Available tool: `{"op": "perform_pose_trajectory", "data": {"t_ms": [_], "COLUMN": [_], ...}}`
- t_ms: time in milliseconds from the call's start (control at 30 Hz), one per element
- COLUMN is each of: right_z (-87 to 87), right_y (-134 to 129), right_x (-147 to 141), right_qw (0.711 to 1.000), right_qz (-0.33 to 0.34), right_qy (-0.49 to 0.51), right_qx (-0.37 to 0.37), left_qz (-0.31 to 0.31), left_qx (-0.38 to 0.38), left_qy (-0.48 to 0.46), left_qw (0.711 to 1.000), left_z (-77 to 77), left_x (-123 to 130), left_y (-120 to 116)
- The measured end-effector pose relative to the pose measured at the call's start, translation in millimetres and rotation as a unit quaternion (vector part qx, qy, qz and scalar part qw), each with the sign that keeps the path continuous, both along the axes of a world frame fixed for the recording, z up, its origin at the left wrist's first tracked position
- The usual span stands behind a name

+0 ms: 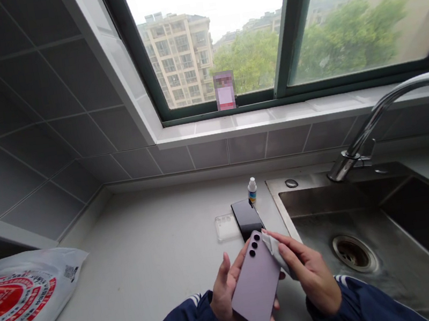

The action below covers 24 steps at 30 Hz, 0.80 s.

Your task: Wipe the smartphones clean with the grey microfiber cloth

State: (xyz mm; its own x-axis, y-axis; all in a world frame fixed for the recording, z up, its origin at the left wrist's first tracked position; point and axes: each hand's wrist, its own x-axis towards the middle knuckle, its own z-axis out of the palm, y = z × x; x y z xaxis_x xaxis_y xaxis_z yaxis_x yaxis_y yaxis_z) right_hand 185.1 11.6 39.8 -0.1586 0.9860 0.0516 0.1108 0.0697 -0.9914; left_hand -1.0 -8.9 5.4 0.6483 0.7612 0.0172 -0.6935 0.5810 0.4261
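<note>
A light purple smartphone (pixel 257 286) lies back side up in my left hand (pixel 224 292), its three black camera lenses at the upper end. The fingers of that hand reach under it and show at its right edge; the thumb sticks up at the left. My right hand (pixel 316 272) pinches a crumpled whitish cloth (pixel 276 251) against the phone's upper right edge. Just beyond the phone, a dark-screened device (pixel 247 217) rests on the counter, partly covered by the purple one. Beside it lies a clear phone case (pixel 226 228), and behind stands a small white-capped spray bottle (pixel 252 190).
To the right is a steel sink (pixel 286 214) with a drain (pixel 354 253) and a chrome faucet (pixel 364 126). A printed plastic bag (pixel 50 284) sits on the counter (pixel 147 247) at left. A window with a sill (pixel 193 128) runs along the back.
</note>
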Motion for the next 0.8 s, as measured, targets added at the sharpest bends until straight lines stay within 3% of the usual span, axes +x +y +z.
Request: {"op": "perform_pose_trajectory", "data": {"t_ms": [100, 267, 533, 800], "right_z": [-1.2, -10.3, -20.7, -16.6], "right_y": [-2.1, -4.2, -0.3, 14.6], "right_x": [-1.9, -3.0, -0.3, 12.8], "right_qw": [1.0, 0.997, 0.98, 0.988], "right_qz": [0.012, 0.01, 0.012, 0.076], "right_qy": [0.018, -0.02, -0.093, 0.0], "right_qx": [0.002, 0.075, 0.177, 0.131], "left_qz": [0.009, 0.036, 0.005, -0.04], "left_qx": [-0.017, -0.033, -0.03, -0.015], "left_qy": [-0.005, -0.012, -0.007, -0.001], "left_qw": [1.0, 0.999, 1.0, 0.999], "left_z": [3.3, 5.0, 4.0, 13.9], "left_x": [-1.7, -3.9, -9.1, -10.0], "left_y": [2.0, 2.9, 2.8, 5.7]}}
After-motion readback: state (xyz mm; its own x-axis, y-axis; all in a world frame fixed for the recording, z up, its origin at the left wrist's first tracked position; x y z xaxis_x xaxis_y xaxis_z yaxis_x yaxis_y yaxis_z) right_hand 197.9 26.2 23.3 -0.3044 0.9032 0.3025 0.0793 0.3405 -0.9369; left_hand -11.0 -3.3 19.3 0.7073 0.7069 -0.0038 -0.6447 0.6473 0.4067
